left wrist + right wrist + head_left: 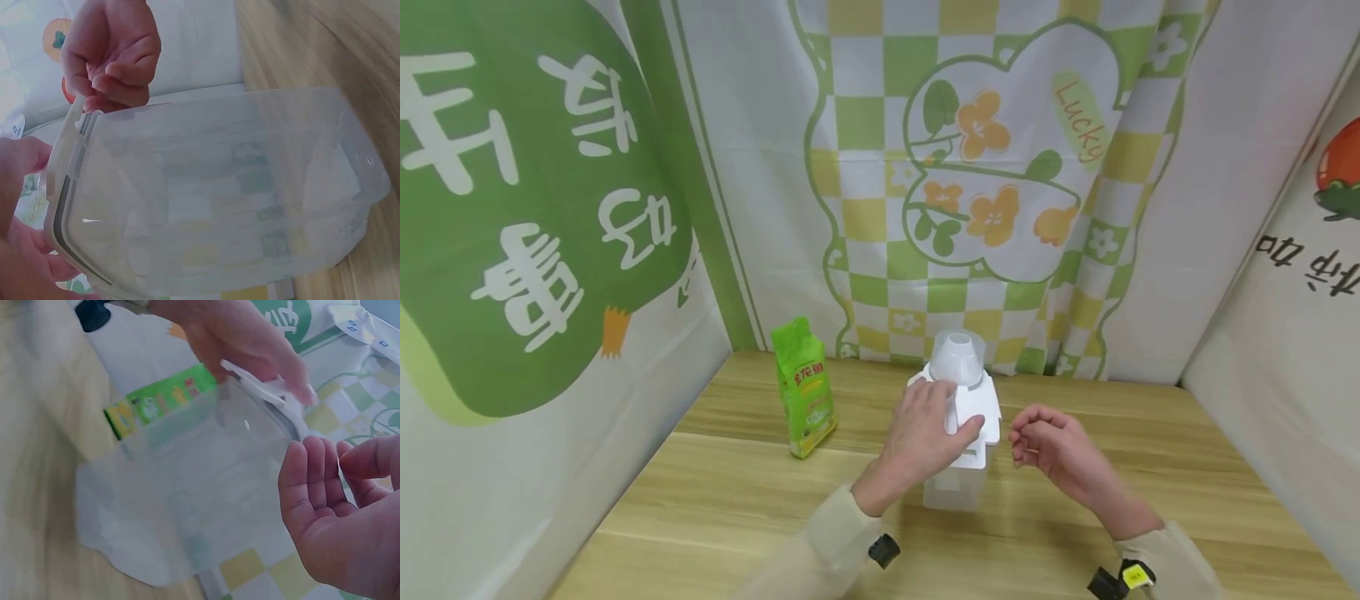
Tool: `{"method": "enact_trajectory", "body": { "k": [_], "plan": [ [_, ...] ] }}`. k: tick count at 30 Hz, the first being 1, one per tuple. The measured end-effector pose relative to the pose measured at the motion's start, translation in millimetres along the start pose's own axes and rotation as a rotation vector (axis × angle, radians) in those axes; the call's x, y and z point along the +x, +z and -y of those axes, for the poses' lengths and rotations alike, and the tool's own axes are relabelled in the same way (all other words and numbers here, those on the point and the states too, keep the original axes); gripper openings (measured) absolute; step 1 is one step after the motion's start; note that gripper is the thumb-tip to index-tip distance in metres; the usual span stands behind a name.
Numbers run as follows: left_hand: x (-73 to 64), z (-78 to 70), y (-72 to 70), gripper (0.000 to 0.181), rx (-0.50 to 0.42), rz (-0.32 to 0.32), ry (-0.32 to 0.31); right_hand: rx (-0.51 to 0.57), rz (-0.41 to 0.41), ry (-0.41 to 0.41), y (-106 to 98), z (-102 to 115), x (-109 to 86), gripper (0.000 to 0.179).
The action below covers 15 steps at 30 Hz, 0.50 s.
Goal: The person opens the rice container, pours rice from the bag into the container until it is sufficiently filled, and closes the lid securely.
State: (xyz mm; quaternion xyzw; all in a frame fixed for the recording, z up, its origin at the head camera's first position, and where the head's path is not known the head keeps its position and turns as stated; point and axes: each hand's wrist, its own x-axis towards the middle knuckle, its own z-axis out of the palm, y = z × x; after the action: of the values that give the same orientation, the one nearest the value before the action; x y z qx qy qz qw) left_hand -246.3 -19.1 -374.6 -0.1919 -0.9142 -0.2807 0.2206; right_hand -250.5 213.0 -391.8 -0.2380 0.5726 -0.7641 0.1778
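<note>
A clear plastic storage container [953, 492] with a white lid [983, 408] stands on the table. A translucent cup [959, 360] sits upside down at the lid's far end. My left hand [927, 429] lies over the lid, fingers toward its left side and thumb spread to the right. Beside the container, my right hand [1063, 454] has loosely bent fingers and holds nothing. Seen from the right wrist, its fingertips [312, 447] are near the lid's edge. The container's clear wall [206, 194] fills the left wrist view, and no contents show through it.
A green packaged bag [807, 392] stands upright to the left of the container. The wooden table [700, 500] meets a patterned cloth [865, 208] at the back, and hanging cloths flank both sides. A dark wrist device [883, 551] is on the left sleeve.
</note>
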Motion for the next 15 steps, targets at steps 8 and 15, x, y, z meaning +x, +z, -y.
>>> {"method": "enact_trajectory", "body": {
  "k": [8, 15],
  "plan": [
    [0.7, 0.5, -0.7, 0.043, -0.009, 0.001, 0.058, -0.068, -0.071, -0.032, -8.7, 9.7, 6.6, 0.017],
    [0.8, -0.1, -3.0, 0.041, -0.018, 0.032, 0.086, -0.110, -0.143, -0.014, -13.0, 9.5, 13.3, 0.013]
  ]
}}
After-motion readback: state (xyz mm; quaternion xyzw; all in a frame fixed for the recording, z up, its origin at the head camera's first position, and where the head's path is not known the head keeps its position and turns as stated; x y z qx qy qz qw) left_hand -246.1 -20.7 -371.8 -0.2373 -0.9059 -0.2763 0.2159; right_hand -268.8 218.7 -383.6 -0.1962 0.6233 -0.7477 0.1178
